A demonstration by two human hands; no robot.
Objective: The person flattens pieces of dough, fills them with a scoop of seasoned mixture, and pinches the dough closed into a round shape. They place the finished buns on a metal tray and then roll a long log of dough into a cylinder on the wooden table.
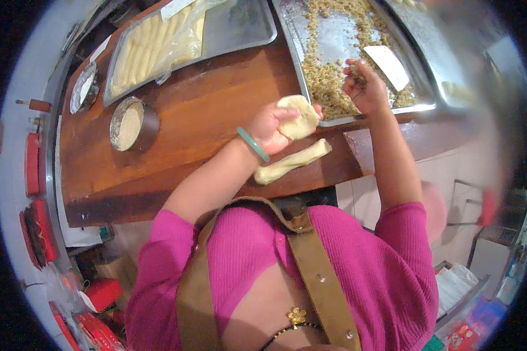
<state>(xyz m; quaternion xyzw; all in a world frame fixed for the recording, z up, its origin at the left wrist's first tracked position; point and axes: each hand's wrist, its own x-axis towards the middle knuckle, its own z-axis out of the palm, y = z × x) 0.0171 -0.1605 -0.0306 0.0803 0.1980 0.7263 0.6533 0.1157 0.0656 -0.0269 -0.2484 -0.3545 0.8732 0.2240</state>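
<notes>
On the palm of my left hand (266, 130) lies a flat round of pale dough (301, 120), with the thumb pressed over its near side and the fingers beneath it. My right hand (369, 90) is above the metal tray (295, 50) at the right, its fingers curled around a clump of brownish crumbly filling (357, 75). More loose filling (325, 88) is spread over that tray. A white flat scraper (387, 66) rests on the filling just right of my right hand. Below my left hand, a short log of dough (293, 162) lies on the wooden table near its front edge.
A round tin (149, 126) of pale grains stands on the wooden table (216, 105) at the left. Behind it is a small whitish bowl (85, 88). A second metal tray (240, 29) at the back holds several dough strips (149, 47) partly under clear plastic.
</notes>
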